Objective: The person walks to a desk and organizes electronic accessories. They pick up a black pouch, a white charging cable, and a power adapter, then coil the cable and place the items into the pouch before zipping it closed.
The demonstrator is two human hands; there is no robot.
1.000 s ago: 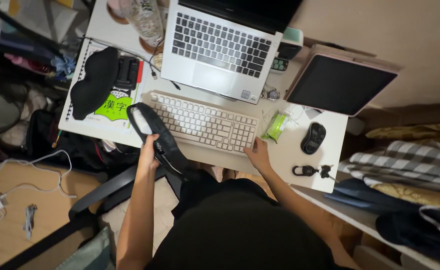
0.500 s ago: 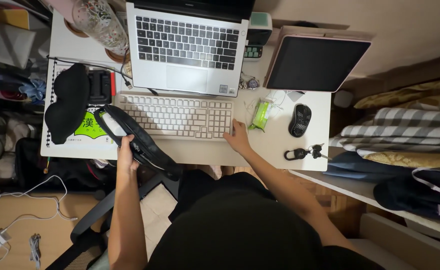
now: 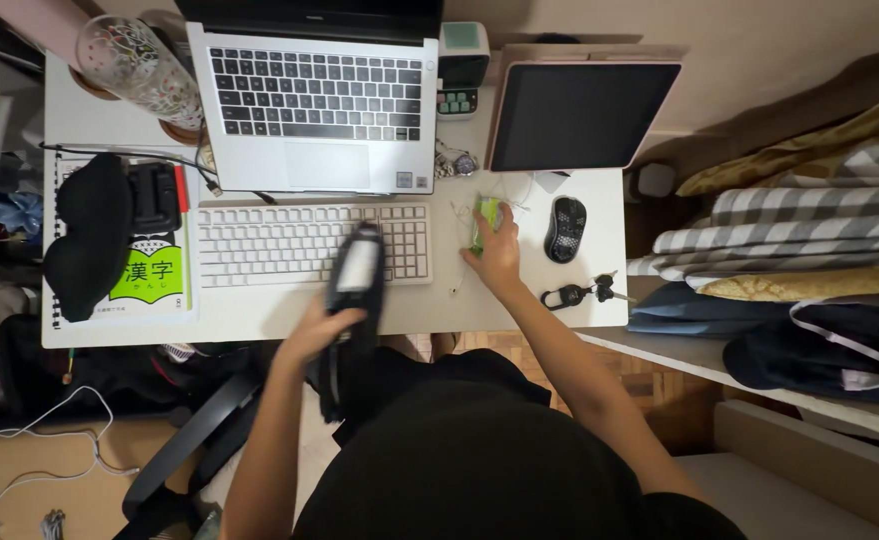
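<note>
Seen from above the seated person, taking the cream mechanical keyboard (image 3: pixel 314 243) on the white desk (image 3: pixel 579 312) as the landmark.

Left hand (image 3: pixel 321 330) sits at the keyboard's front edge, fingers closed around a long black zippered pouch (image 3: pixel 351 300). The pouch is blurred; its upper end lies over the keyboard's right-hand keys, its lower end hangs off the desk edge toward the person's lap.

Right hand (image 3: pixel 497 258) lies just right of the keyboard, palm down, fingers curled onto a small green plastic packet (image 3: pixel 486 214). The hand covers much of the packet, so I cannot tell whether the fingers have pinched it or only rest on it.

Right of the keyboard, past the packet: a black perforated computer mouse (image 3: pixel 564 229), and nearer the desk's front edge a black key fob with keys (image 3: pixel 579 293).

Behind the keyboard: an open silver laptop (image 3: pixel 314 110). Behind and to the right: a dark tablet in a pink case (image 3: pixel 579 115).

Left of the keyboard: a spiral notebook with a green-and-white cover (image 3: pixel 151 285), with a black padded eye mask (image 3: pixel 87 235) lying over it. Behind and to the left: a patterned clear glass tumbler (image 3: pixel 137 65).
</note>
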